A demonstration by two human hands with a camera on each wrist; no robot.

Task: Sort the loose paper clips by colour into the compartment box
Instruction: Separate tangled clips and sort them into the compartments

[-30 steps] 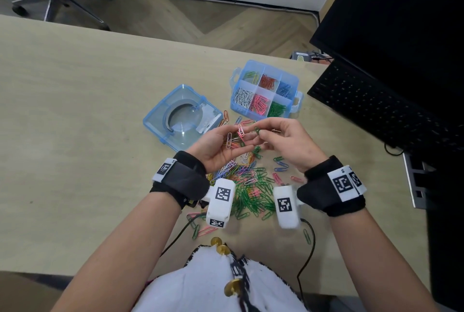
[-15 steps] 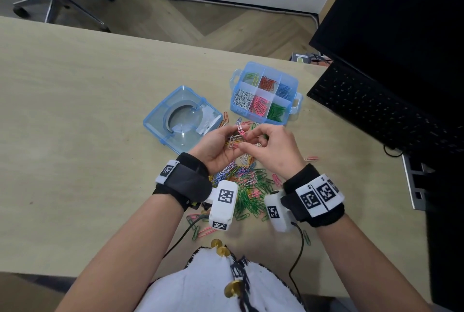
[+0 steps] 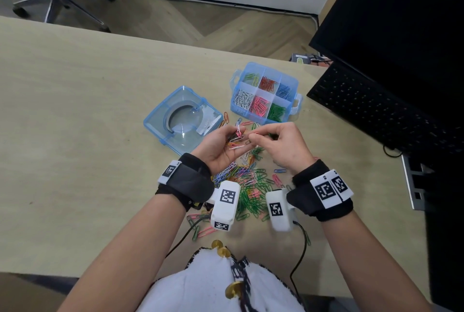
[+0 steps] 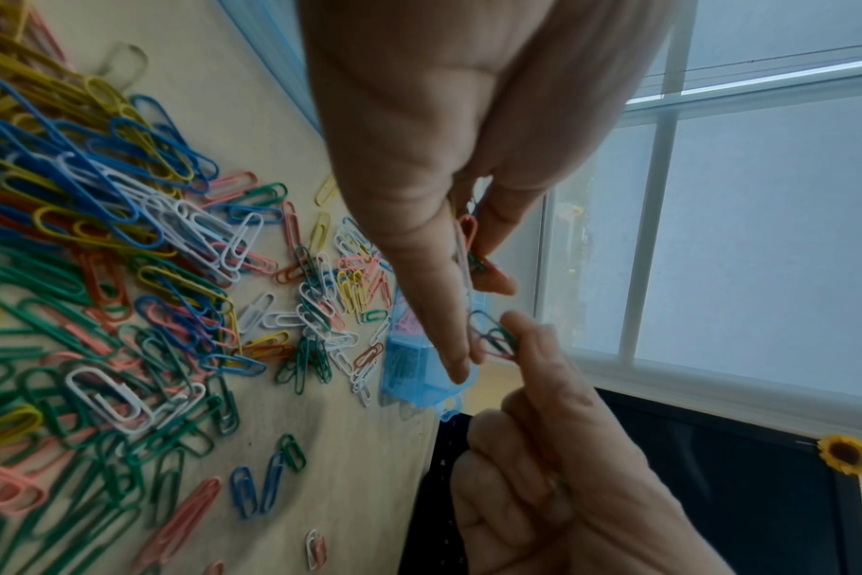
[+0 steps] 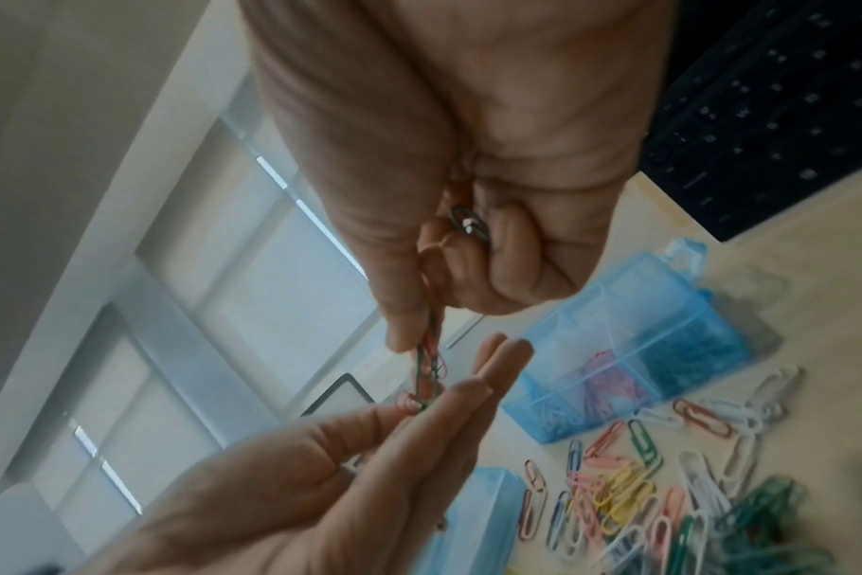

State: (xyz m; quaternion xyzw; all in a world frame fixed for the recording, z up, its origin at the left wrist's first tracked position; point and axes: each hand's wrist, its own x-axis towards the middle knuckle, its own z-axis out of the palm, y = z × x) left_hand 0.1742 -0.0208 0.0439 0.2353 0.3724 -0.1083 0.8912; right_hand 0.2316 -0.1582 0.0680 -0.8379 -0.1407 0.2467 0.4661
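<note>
My left hand (image 3: 234,139) is held palm-up above the table and grips a small bunch of paper clips (image 3: 237,136), pink, white and orange. My right hand (image 3: 253,136) meets it from the right, thumb and forefinger pinching green and red clips (image 4: 495,338) at the left fingertips. More clips (image 5: 468,225) sit tucked under the right hand's curled fingers. The blue compartment box (image 3: 297,106) stands open just beyond both hands, with sorted clips in each cell. The loose mixed pile (image 3: 251,183) lies below my wrists.
The box's clear blue lid (image 3: 180,121) lies upside down left of the box. A black keyboard (image 3: 376,111) and monitor (image 3: 401,23) fill the right side. Stray clips (image 3: 203,231) and a black cable (image 3: 298,256) lie near the table's front edge.
My right hand moved left from beside the left hand until its fingertips met the left fingers and pinched clips there. The left hand stayed in place with its bunch.
</note>
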